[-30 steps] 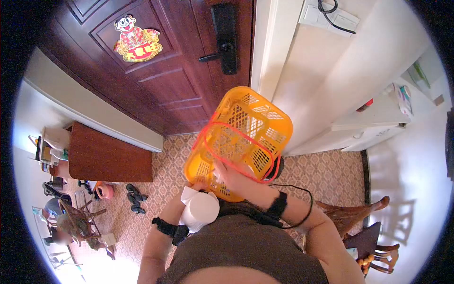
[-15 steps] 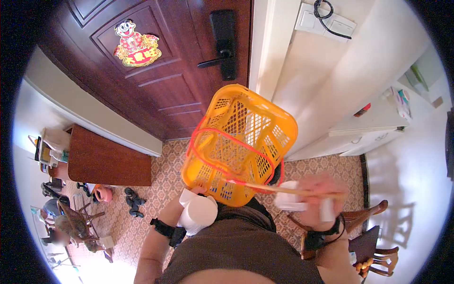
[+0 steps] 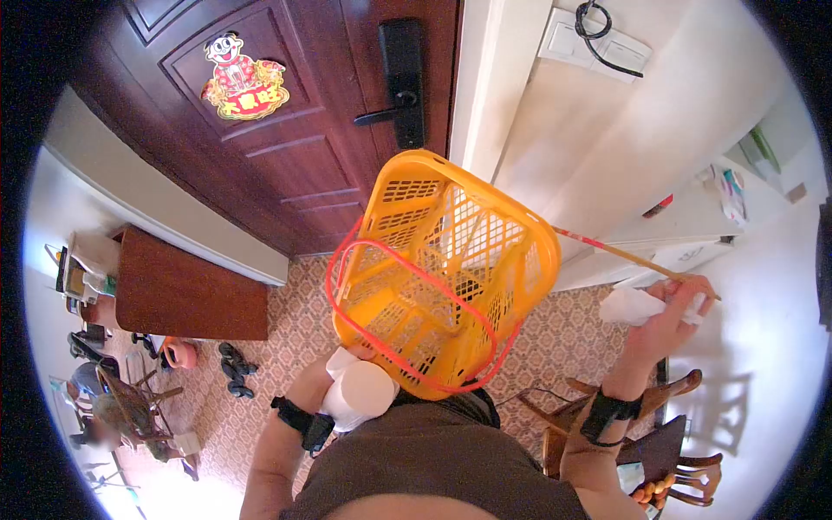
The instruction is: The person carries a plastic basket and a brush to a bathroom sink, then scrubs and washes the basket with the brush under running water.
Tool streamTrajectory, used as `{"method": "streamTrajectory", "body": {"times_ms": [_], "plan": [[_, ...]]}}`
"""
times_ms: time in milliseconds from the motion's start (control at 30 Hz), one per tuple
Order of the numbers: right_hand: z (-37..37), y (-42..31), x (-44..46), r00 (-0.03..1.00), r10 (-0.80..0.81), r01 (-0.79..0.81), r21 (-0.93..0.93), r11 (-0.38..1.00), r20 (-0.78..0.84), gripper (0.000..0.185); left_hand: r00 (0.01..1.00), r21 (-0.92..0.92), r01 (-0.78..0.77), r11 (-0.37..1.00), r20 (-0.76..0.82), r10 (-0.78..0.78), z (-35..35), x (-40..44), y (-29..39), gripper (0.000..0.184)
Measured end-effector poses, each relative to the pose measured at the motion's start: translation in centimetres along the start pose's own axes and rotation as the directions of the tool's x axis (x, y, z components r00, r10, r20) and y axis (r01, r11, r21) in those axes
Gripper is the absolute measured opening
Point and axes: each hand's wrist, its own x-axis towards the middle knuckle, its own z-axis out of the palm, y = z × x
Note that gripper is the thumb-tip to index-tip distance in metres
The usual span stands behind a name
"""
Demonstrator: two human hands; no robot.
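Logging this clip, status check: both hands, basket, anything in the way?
Left hand holding orange basket at near edge, paper roll by wrist. Right hand off right, holding stick and white paper. Red handles across basket's opening.

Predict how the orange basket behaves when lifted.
Likely light for its size: the orange basket has openwork walls. Probably fairly stiff, since its rim looks undistorted. The slender red handles, looped across its opening, may swing.

My right arm reaches up from the lower right of the frame, the right hand curled closed at mid-height. My left arm angles in from lower left, my left hand partly hidden below centre
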Motion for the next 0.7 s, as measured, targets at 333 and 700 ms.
{"method": "streamTrajectory", "body": {"times_ms": [333, 700], "plan": [[1.5, 5.6, -2.9, 0.937, 0.009, 0.087, -0.258, 0.962, 0.349, 0.003, 0.984, -0.3, 0.156, 0.941, 0.131, -0.121, -0.5, 0.7, -1.1, 0.042], [3.9, 6.7, -5.9, 0.821, 0.021, 0.307, -0.471, 0.827, 0.571, 0.01, 0.964, -0.225, 0.205, 0.952, 0.212, -0.158, 0.8, -0.5, 3.4, 0.036]]}}
